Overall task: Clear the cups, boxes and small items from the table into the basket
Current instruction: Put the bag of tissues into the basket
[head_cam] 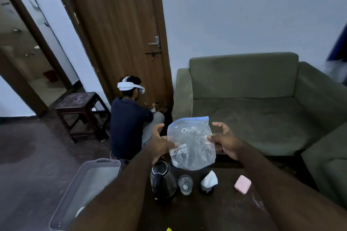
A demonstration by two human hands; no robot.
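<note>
While both arms reach forward over the dark worktop point(216, 210) in the head view, a clear zip bag point(191, 143) with a blue seal strip hangs upright in the air between the two hands. The left hand point(160, 143) pinches the bag's left edge between thumb and fingers, its other fingers spread upward. The right hand point(228, 141) holds the bag's right edge with the thumb against it, the remaining fingers curved and open above. The bag carries white print near its top and a white label patch near the left hand; what it holds, if anything, cannot be told.

On the worktop below the bag stand a black kettle point(163, 181), a clear glass point(185, 184) just beside it, a dark cup with white tissue point(208, 182) poking out, and farther right a small pink box point(242, 184), apart from the others. A yellow tip point(169, 229) shows at the lower edge. A grey basket point(88, 191) sits to the left of the worktop, partly hidden by the left arm.

Beyond, a person in a dark shirt point(129, 118) crouches by a wooden door point(120, 30), wearing a white headset. A dark stool point(82, 107) stands to the left, and a green sofa point(253, 103) stands behind the worktop
</note>
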